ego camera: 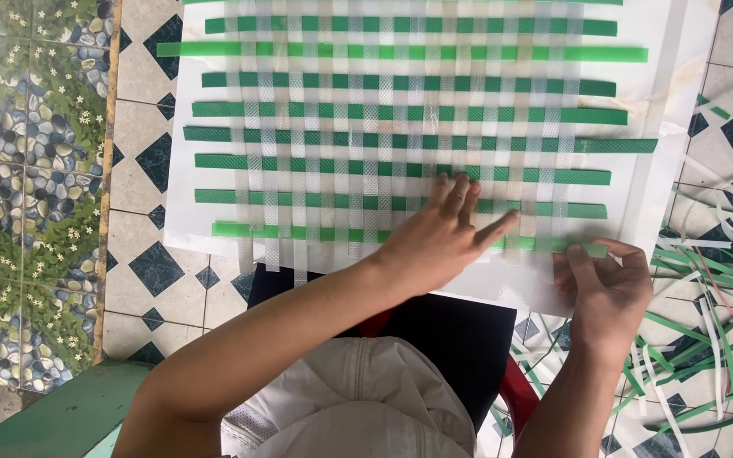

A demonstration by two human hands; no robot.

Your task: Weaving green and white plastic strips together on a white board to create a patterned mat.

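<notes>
A woven mat of green horizontal strips and translucent white vertical strips lies on a white board resting on my lap. My left hand lies flat on the weave's lower middle, fingers spread and pressing the strips down. My right hand pinches the right end of the lowest green strip at the board's near right corner.
A heap of loose green and white strips lies on the tiled floor at the right. A pebble-and-flower patterned surface runs along the left. A green edge sits at the bottom left.
</notes>
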